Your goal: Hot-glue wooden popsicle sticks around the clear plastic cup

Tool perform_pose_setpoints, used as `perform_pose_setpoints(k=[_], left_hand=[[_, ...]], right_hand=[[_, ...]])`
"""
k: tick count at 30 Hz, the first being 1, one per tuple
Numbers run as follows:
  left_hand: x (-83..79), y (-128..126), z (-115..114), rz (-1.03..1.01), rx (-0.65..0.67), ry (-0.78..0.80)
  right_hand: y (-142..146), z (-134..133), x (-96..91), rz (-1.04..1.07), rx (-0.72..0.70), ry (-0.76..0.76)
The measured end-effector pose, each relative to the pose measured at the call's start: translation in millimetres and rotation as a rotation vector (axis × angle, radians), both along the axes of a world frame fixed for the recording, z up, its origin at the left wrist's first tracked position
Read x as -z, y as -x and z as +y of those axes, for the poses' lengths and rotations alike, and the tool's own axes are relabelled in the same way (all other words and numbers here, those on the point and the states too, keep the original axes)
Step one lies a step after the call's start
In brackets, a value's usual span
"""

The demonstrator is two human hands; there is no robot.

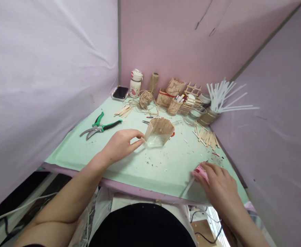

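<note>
Your left hand [124,143] pinches a small, pale wooden stick [143,138] just beside the clear plastic box with tan wooden sides [161,126], which sits on the light green table [132,168]. Your right hand [219,178] grips a pink glue gun [201,172].

A dark-screened phone [120,92] lies left of a white bottle [135,87], a brown tube [154,82] at the bottle's right

head view | text, labels, brands: none legible | numbers, signs: none legible
</note>
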State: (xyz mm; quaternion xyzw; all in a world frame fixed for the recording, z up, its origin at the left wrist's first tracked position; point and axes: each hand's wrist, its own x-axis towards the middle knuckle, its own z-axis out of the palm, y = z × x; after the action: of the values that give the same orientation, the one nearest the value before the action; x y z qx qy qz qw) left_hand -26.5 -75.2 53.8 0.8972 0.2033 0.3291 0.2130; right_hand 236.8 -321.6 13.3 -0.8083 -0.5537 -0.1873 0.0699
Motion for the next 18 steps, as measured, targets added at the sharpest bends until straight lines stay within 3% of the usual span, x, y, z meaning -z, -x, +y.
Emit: perform_pose_setpoints(k=[4, 6, 9, 14, 18], left_hand=[[-7.3, -9.3, -12.8, 0.041, -0.086, -0.035], [-10.7, -13.8, -18.2, 0.047, -0.140, -0.036], [-12.0, -20.0, -22.9, 0.039, -0.189, -0.058], [-12.1, -22.4, -24.6, 0.059, -0.203, -0.057], [-22.3, -14.5, -1.3, 0.115, -0.001, -0.061]], right_hand=[[57.2, 63.1, -44.7, 0.142, -0.347, -0.209], [81.5, 95.7, -52.0, 0.162, -0.432, -0.279], [102.1, 131.3, -46.7, 0.182, -0.447, -0.330], [102.0, 150.2, -33.7, 0.229, -0.425, -0.366], [92.4, 145.2, -37.6, 0.397, -0.430, -0.372]])
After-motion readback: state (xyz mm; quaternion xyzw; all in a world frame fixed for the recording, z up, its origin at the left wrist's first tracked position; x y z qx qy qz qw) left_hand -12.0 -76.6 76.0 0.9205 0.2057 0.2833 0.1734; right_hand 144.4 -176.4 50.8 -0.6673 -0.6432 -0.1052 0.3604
